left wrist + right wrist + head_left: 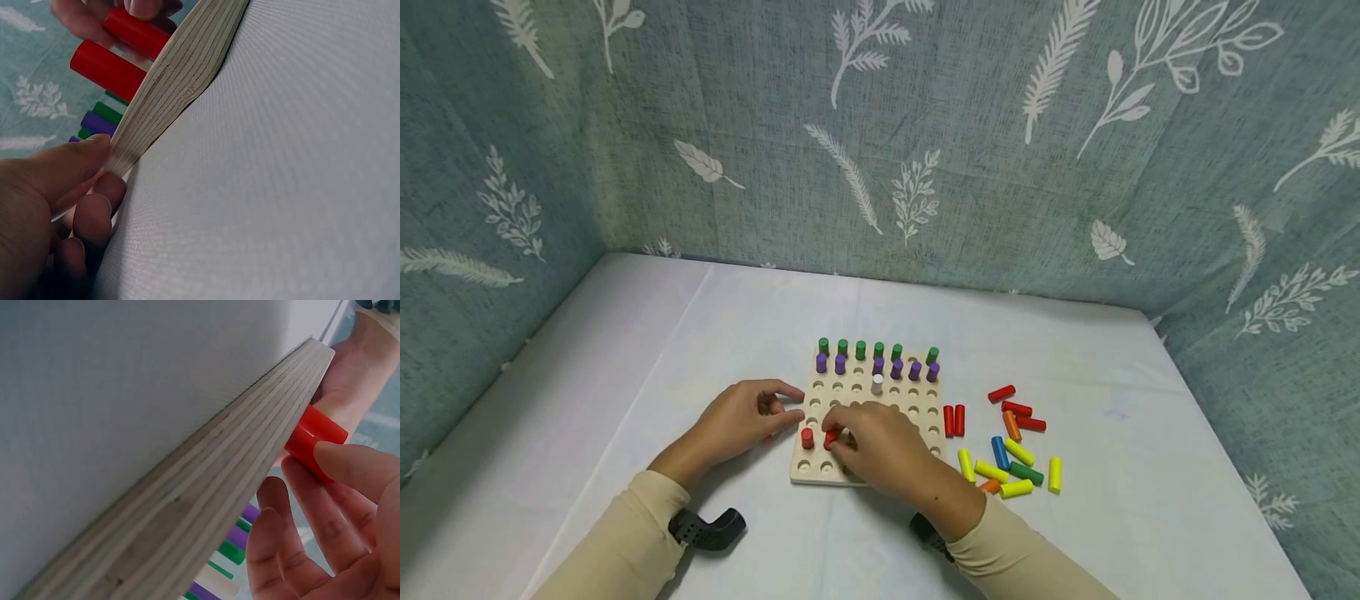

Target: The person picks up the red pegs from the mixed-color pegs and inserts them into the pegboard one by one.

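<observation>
Pegboard edge (pixel 796 458): left fingers (pixel 784 389) | right fingers (pixel 844 416) pinch red peg (pixel 829 440) | vacant holes (pixel 826 468) beside

Broad open worktop (pixel 737 312) beyond the pegboard (pixel 827 395), passable up to the patterned cloth (pixel 962 208). Pegboard's left edge: left hand (pixel 741 423) blocks side entry. Over its near part: right hand (pixel 883 450) bars the way. Its far end: upright green pegs (pixel 861 351) and purple pegs (pixel 897 370), one gap per row. Right of it: two red pegs (pixel 959 421) just beside, scattered loose pegs (pixel 1026 473) farther out, then open worktop.
</observation>
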A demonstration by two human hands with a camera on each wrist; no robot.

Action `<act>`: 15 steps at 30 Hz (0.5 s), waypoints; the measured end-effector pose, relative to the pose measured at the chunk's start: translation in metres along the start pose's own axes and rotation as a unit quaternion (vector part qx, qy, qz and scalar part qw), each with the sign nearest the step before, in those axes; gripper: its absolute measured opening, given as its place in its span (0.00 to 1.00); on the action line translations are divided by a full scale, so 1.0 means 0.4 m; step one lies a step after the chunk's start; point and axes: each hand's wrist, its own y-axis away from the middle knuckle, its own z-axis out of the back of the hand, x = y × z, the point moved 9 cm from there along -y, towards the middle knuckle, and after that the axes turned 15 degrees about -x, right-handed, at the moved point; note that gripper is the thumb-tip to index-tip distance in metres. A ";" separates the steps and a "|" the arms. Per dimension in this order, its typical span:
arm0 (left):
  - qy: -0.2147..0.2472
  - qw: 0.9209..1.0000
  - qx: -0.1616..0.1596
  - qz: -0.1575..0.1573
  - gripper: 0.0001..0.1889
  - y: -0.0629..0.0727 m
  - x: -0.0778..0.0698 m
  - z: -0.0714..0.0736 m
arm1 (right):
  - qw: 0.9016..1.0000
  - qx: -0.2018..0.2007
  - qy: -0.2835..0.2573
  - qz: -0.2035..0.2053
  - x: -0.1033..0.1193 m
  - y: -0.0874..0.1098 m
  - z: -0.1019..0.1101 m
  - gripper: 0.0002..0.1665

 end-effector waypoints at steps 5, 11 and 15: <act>0.000 1.000 -0.003 -0.001 0.15 -0.002 0.000 0.000 | 1.000 -0.002 0.006 0.015 0.005 -0.004 -0.004 0.07; -0.004 1.000 -0.001 0.006 0.15 -0.002 0.004 -0.002 | 1.000 0.001 0.009 0.017 0.006 -0.004 -0.011 0.06; -0.005 1.000 -0.002 0.006 0.15 -0.001 0.006 -0.004 | 1.000 0.007 0.013 0.015 0.005 -0.002 -0.016 0.07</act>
